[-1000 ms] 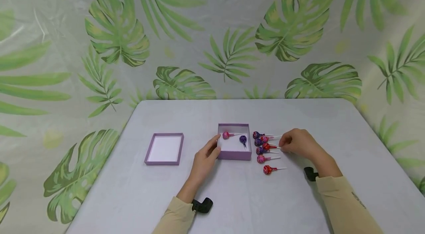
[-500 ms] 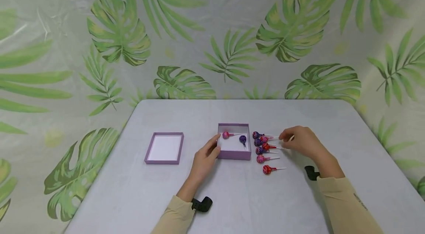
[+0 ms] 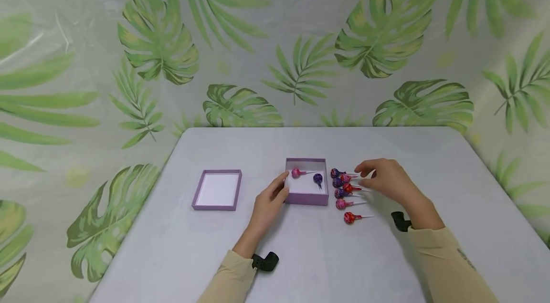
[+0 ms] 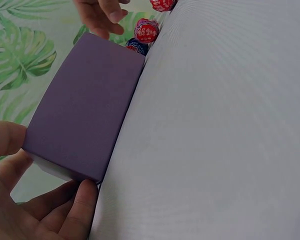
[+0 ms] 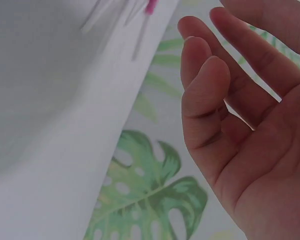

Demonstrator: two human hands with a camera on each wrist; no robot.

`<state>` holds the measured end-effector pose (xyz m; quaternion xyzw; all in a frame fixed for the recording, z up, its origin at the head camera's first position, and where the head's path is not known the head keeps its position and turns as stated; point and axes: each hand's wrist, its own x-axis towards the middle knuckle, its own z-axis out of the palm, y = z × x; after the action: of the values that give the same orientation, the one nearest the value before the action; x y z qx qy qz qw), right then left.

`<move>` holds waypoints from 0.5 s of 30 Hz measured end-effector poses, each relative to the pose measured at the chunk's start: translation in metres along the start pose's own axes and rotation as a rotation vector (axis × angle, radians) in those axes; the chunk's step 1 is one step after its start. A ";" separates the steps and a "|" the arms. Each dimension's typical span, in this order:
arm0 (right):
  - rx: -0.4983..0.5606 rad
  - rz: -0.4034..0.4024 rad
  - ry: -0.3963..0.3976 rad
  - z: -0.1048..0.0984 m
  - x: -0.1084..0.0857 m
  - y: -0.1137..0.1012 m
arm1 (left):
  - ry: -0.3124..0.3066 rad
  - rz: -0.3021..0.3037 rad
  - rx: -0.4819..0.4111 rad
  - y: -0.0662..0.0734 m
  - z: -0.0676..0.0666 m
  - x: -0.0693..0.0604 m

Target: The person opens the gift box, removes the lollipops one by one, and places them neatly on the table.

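In the head view a shallow purple box [image 3: 307,198] with a white inside stands on the table, and my left hand [image 3: 267,202] holds it by its left side. The left wrist view shows the fingers and thumb around one end of the purple box [image 4: 85,107]. Inside lie a pink lollipop [image 3: 296,173] and a dark purple lollipop [image 3: 318,178]. My right hand [image 3: 388,181] hovers at the stick ends of the lollipop row, thumb and index finger apart. The right wrist view shows the right hand [image 5: 240,110] loosely bent with nothing held.
Several lollipops lie right of the box, among them a red lollipop [image 3: 349,218] nearest the front and a pink lollipop [image 3: 341,204]. A purple-rimmed lid [image 3: 216,207] rests farther left on the white table [image 3: 172,250]. Leaf-printed cloth [image 3: 296,69] hangs behind.
My right hand has moved slightly left and away from me, from the red lollipop's stick toward the back of the row, with thumb and index finger parting. The left hand has stayed on the box.
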<state>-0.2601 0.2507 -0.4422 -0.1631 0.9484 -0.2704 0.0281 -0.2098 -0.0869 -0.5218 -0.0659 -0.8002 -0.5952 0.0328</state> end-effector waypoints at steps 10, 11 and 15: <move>0.033 -0.074 0.018 0.007 0.016 -0.036 | 0.003 -0.002 0.020 0.003 0.000 0.000; 0.042 -0.081 0.018 0.008 0.017 -0.039 | 0.006 0.000 0.019 0.003 0.000 0.000; 0.060 -0.106 0.030 0.014 0.022 -0.051 | 0.010 0.013 0.015 0.000 0.001 -0.001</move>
<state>-0.2636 0.1953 -0.4267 -0.2081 0.9303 -0.3021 0.0044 -0.2089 -0.0855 -0.5220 -0.0680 -0.8040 -0.5894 0.0410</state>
